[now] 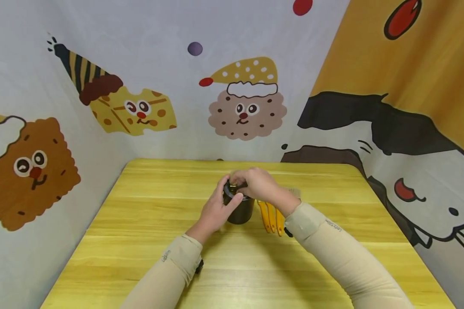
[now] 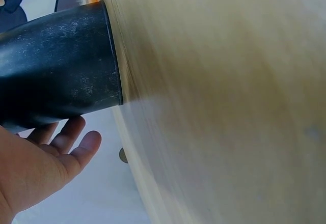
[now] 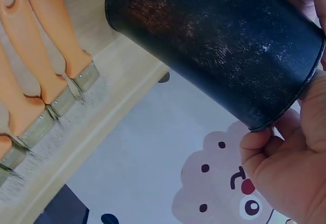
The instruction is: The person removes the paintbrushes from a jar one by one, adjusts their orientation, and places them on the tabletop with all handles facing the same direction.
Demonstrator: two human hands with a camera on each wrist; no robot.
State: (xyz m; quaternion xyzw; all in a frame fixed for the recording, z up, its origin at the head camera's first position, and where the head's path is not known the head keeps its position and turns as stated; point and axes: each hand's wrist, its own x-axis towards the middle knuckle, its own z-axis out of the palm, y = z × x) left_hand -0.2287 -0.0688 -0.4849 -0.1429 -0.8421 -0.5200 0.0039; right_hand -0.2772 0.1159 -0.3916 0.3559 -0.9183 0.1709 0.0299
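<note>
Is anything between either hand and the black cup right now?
Nothing visible. The left hand grips the black cup at its side and the right hand rests on its rim. The orange-handled brushes lie beside it on the table, to the right.

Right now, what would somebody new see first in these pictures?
Two hands meeting at a black cup in the middle of the yellow wooden table: the left hand holds its side, the right hand curls over its rim. Just right of it lie orange-handled brushes, side by side.
</note>
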